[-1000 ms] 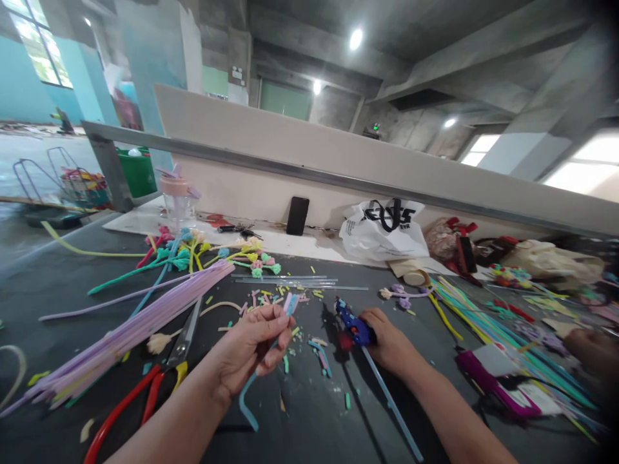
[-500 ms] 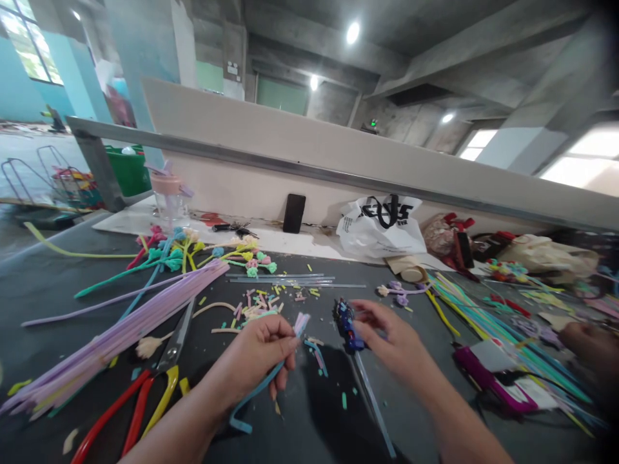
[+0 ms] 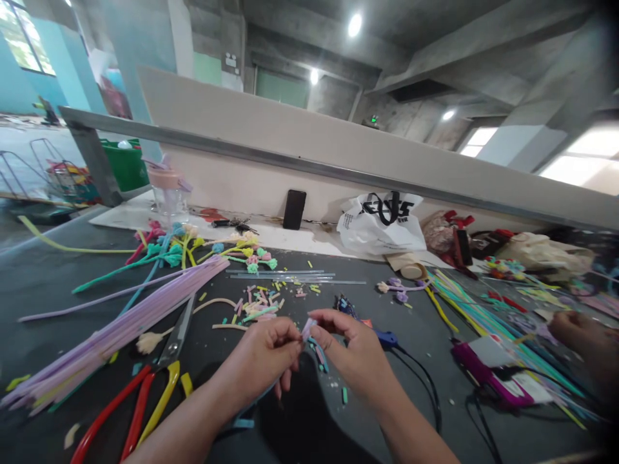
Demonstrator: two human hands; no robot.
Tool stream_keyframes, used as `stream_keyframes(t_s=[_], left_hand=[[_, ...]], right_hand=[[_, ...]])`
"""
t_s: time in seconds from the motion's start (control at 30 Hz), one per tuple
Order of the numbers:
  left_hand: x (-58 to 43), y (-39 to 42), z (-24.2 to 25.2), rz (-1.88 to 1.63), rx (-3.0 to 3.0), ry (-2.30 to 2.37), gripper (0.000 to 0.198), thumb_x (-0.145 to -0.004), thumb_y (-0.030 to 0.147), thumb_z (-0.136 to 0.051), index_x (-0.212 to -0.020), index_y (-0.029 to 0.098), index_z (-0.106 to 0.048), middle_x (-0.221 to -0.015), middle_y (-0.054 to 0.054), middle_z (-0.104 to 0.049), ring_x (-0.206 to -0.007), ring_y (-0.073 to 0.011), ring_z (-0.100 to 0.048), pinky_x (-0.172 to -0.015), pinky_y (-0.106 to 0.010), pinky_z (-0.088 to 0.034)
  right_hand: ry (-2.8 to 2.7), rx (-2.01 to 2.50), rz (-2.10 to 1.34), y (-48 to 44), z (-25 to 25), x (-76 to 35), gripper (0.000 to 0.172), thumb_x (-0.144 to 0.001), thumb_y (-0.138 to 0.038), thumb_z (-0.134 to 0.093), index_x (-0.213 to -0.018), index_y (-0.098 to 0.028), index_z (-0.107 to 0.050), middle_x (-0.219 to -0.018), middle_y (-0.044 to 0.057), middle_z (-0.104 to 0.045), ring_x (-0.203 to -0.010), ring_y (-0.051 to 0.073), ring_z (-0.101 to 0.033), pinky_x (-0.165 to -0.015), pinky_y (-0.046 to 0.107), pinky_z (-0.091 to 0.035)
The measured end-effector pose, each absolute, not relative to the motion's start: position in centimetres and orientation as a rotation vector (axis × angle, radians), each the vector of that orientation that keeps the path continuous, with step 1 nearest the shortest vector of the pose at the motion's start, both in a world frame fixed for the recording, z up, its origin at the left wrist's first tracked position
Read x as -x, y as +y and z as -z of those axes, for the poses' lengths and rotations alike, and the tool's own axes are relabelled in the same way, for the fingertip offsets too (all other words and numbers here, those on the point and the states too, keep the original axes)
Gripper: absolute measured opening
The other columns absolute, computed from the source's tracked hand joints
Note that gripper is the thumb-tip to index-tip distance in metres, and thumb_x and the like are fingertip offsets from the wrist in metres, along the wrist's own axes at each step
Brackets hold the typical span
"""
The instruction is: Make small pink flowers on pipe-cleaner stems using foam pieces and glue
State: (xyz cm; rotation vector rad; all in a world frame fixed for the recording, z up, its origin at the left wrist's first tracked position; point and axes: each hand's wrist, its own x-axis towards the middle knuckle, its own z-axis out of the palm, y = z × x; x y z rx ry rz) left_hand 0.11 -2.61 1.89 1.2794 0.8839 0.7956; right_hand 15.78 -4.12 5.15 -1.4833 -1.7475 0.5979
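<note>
left hand [image 3: 268,351]: fingers clenched, thumb and forefinger pinching the pale pink tip of a blue pipe cleaner [image 3: 244,422]; its stem runs down under the hand toward the near edge of the desk [image 3: 43,277].
right hand [image 3: 355,354]: fingertips pinched on the same pink tip from the other side, touching the left hand's fingertips.
pipe cleaner place: held just above the desk, middle of the near edge.
glue gun [image 3: 382,336]: blue, lying on the desk just behind the right hand, black cord trailing toward the near edge.
scissors [image 3: 164,367]: yellow handle, left of the left hand, beside red-handled pliers [image 3: 104,419].
purple pipe cleaners [image 3: 120,325]: long bundle, left side of the desk.
cut scraps [image 3: 256,303]: coloured bits scattered behind the hands.
white bag [image 3: 380,222]: at the far edge, black print, blurred, cannot read.
phone [image 3: 294,209]: black, upright against the far wall board.
writing: none legible anywhere.
other person's hand [image 3: 578,332]: at the right edge of the desk; grip cannot tell.
</note>
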Motion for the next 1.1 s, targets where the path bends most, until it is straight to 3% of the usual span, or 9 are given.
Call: stream_keyframes(t_s=[0.43, 0.7, 0.9, 1.1], left_hand=[[0.0, -2.7, -2.3, -0.73, -1.285, 0.888, 0.006, -0.075, 0.022, -0.048, -0.07, 0.019, -0.047, -0.05, 0.008, -0.049, -0.031, -0.0057, -0.045, -0.028, -0.016, -0.038], [0.3, -2.7, -2.6, -0.774, -1.271, 0.837, 0.011, -0.075, 0.025, -0.05, -0.068, 0.017, -0.048, -0.047, 0.008, -0.048, -0.03, -0.003, -0.038, -0.03, -0.013, -0.027], [0.2, -2.8, -3.0, -0.746, -1.248, 0.881, 0.019, -0.075, 0.032, -0.05, -0.062, 0.018, -0.045, -0.044, 0.009, -0.044, -0.028, -0.0019, -0.031, -0.029, -0.014, -0.019], [0.6, -2.6, -3.3, -0.71, -1.267, 1.01, 0.023, -0.076, 0.037, -0.048, -0.062, 0.02, -0.042, -0.044, 0.009, -0.043, -0.029, -0.0038, -0.031, -0.029, -0.015, -0.02]], right_hand=[[-1.781, 1.461, -0.522, -4.2, -5.7, -15.6, 0.02, -0.078, -0.029, -0.055, -0.088, -0.019, -0.068, -0.086, 0.004, -0.071, -0.081, 0.019, -0.065, -0.074, 0.029, -0.05], [-1.73, 1.444, -0.635, -4.5, -6.1, -15.5, 0.027, -0.083, -0.031, -0.049, -0.095, -0.017, -0.068, -0.069, 0.002, -0.07, -0.061, 0.015, -0.065, -0.06, 0.024, -0.05], [-1.716, 1.453, -0.634, -4.7, -6.1, -15.4, 0.027, -0.082, -0.031, -0.05, -0.093, -0.016, -0.068, -0.074, 0.005, -0.072, -0.067, 0.017, -0.066, -0.063, 0.027, -0.051], [-1.585, 1.452, -0.748, -4.2, -4.7, -15.5, 0.028, -0.082, -0.034, -0.051, -0.095, -0.015, -0.067, -0.084, 0.008, -0.071, -0.065, 0.018, -0.067, -0.063, 0.03, -0.051]])
